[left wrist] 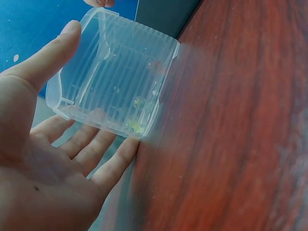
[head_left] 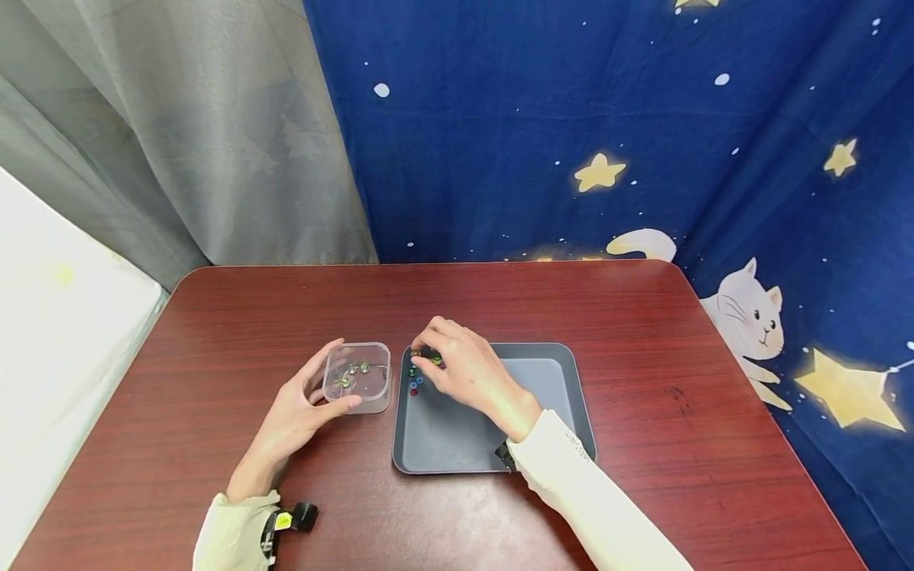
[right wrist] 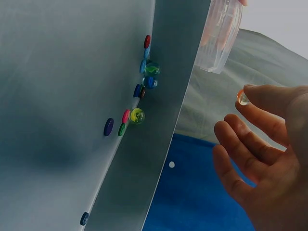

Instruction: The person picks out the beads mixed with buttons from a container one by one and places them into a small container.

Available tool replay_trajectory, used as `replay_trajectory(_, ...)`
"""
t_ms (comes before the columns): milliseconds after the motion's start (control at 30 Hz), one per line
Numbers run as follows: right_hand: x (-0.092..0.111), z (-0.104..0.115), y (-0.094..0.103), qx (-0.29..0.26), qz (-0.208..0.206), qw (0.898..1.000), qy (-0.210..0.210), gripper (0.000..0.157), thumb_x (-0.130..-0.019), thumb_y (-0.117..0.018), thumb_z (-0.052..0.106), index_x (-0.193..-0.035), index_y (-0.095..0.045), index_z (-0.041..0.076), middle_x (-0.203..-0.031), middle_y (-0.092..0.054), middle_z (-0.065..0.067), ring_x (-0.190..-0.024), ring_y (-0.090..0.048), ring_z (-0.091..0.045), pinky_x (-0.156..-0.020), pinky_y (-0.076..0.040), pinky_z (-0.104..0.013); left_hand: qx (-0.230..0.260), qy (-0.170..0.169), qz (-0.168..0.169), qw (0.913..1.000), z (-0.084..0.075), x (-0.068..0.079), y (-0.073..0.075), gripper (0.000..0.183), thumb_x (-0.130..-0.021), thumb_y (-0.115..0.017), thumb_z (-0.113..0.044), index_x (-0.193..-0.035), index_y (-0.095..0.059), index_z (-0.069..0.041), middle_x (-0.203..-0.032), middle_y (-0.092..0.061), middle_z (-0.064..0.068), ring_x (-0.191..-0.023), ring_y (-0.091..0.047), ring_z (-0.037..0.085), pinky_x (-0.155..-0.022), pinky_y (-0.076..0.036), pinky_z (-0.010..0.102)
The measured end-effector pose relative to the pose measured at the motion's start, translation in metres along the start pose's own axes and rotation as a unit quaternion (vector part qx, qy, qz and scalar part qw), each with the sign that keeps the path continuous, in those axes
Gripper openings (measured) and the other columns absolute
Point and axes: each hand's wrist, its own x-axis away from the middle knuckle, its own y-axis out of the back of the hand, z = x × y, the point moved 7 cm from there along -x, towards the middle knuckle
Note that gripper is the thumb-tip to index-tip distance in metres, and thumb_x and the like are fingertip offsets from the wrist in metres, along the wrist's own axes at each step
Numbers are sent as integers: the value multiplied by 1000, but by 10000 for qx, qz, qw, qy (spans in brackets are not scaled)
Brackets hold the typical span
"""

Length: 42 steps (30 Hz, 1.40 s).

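My left hand (head_left: 298, 414) holds a clear plastic box (head_left: 373, 374) on the table, thumb on the near side and fingers along the far side. Several glass marbles lie in the box; a yellow-green marble (left wrist: 134, 126) shows through its wall in the left wrist view. My right hand (head_left: 467, 369) is over the far left corner of a grey tray (head_left: 457, 456). Between its thumb and index finger it pinches a clear marble with orange in it (right wrist: 242, 98). Its other fingers are loosely bent.
Along the tray's left side lie small button-like discs, among them a purple disc (right wrist: 109, 127) and a red disc (right wrist: 147, 41). Marbles sit beside them, including a yellow-green swirled marble (right wrist: 137, 116). The brown table (head_left: 664, 381) meets curtains at the back.
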Motion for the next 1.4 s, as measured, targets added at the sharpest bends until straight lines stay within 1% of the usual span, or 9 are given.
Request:
replay_trajectory(100, -1, 1, -1, -29, 34, 10000, 26, 11, -98, -74, 28, -108, -76, 22, -105, -66, 8, -88, -63, -10, -80, -55, -30, 34, -15, -7, 10000, 0, 0, 0, 91, -92, -82, -22, -165, -29, -27, -165, -41, 9, -123, -68, 21, -89, -53, 13)
replay_trajectory(167, -1, 2, -2, -46, 76, 10000, 29, 11, -99, -73, 29, -109, -75, 23, -106, -67, 7, -86, -61, -9, -79, -54, -30, 35, -13, -9, 10000, 0, 0, 1, 91, -92, -82, -22, -165, -29, -27, -165, -41, 10, -123, -68, 22, -89, -54, 14)
replay_trajectory(300, -2, 4, -4, -71, 133, 9999, 49, 11, -100, -72, 29, -109, -75, 24, -107, -67, 7, -83, -58, -8, -77, -53, -29, 25, 9, -22, 10000, 1, 0, 1, 91, -92, -82, -23, -165, -29, -28, -165, -40, 10, -125, -67, 26, -89, -54, 14)
replay_trajectory(533, -2, 8, -6, -148, 108, 9997, 166, 13, -100, -72, 28, -111, -76, 23, -107, -65, 10, -86, -62, -8, -78, -54, -29, 23, 29, -18, 10000, 2, 0, 1, 90, -92, -82, -24, -164, -30, -35, -165, -39, 7, -128, -65, 33, -90, -54, 14)
replay_trajectory(633, -2, 9, -6, -168, 96, 9996, 188, 14, -100, -73, 27, -112, -76, 21, -107, -65, 9, -86, -62, -9, -78, -55, -30, 40, 4, -15, 10000, 2, 0, 0, 89, -92, -82, -24, -164, -30, -36, -165, -40, 7, -127, -65, 32, -90, -54, 14)
replay_trajectory(833, -3, 11, -5, -136, 129, 9995, 249, 16, -100, -73, 26, -114, -76, 20, -108, -66, 7, -87, -62, -10, -78, -55, -30, 84, -48, -11, 10000, -1, 0, 0, 89, -93, -81, -21, -165, -30, -29, -164, -41, 8, -123, -67, 23, -90, -54, 13)
replay_trajectory(900, -4, 12, -6, -121, 153, 9994, 269, 16, -100, -73, 25, -115, -76, 20, -108, -66, 7, -88, -62, -9, -79, -55, -30, 90, -13, -16, 10000, -1, 0, 0, 89, -92, -82, -22, -165, -30, -30, -164, -41, 8, -123, -67, 22, -90, -54, 14)
replay_trajectory(1133, -5, 12, -6, -90, 262, 9993, 260, 17, -101, -71, 26, -116, -76, 20, -109, -65, 8, -88, -62, -9, -80, -56, -30, 63, -22, -1, 10000, 0, 0, 0, 87, -92, -82, -22, -163, -32, -37, -164, -41, 9, -122, -68, 23, -89, -54, 15)
replay_trajectory(1400, -5, 13, -11, -72, 486, 9986, 199, 18, -102, -69, 28, -118, -75, 22, -111, -65, 7, -88, -62, -9, -79, -55, -29, 39, 54, -26, 10000, 0, 1, 1, 89, -92, -82, -25, -163, -31, -38, -166, -39, 5, -124, -68, 27, -88, -55, 16)
